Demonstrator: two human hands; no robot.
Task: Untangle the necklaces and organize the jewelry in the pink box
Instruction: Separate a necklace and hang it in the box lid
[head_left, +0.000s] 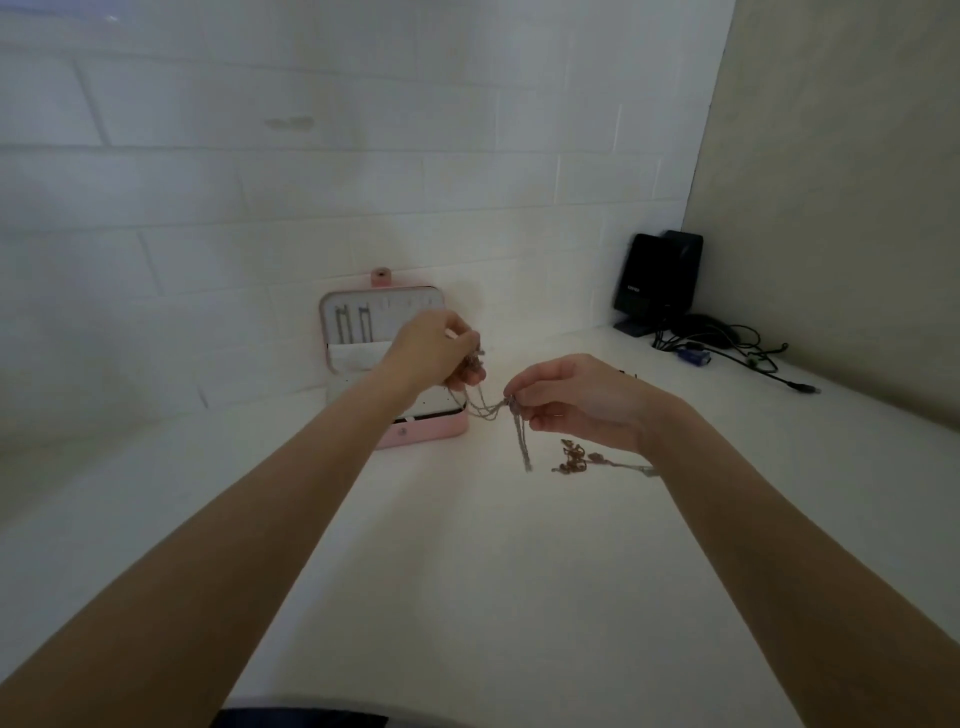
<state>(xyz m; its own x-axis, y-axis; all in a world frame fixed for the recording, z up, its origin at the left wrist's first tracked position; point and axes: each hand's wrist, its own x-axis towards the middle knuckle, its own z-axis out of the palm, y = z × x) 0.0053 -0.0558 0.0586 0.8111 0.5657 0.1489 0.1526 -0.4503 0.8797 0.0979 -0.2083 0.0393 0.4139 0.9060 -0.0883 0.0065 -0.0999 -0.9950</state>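
The pink box (426, 432) stands open against the back wall, its lid (384, 319) upright with two chains hanging inside. In front of the box my left hand (436, 348) grips a bunch of silver necklace chains (485, 408). My right hand (576, 397) pinches the same tangle at its knot, and loose ends (522, 441) hang down from it above the table. A small heap of brownish jewelry (574, 460) lies on the white table (467, 571) just under my right wrist.
A black device (657, 280) leans in the back right corner. Black cables and a blue plug (693, 357) trail from it across the table's right side. A white brick wall runs behind, and a beige panel closes the right.
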